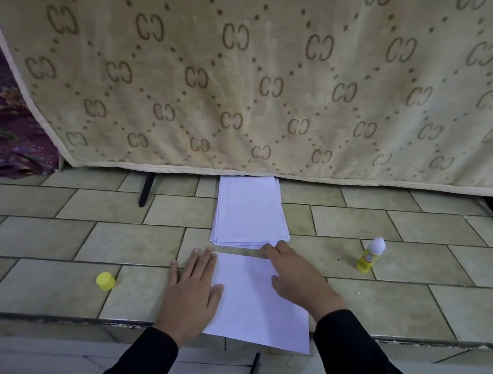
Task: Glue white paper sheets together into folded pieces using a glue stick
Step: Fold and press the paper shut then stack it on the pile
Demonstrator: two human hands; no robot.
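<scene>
Sheet (253, 304) lies on the floor (48, 241), and we press it with both palms flat, fingers straight: left hand (193, 294) on its left edge, right hand (293, 279) over its far right corner. We judge this the smoothing step. Next comes a fresh page from the stack (248, 211) just beyond the sheet, then the uncapped glue stick (371, 256) to its right.

A single white sheet (256, 305) lies flat on the tiled floor (49, 235), close to its near edge. Just beyond it sits a slightly fanned stack of white sheets (251, 212). The uncapped yellow glue stick (371, 256) stands upright to the right, and its yellow cap (105, 281) lies well apart on the left.
</scene>
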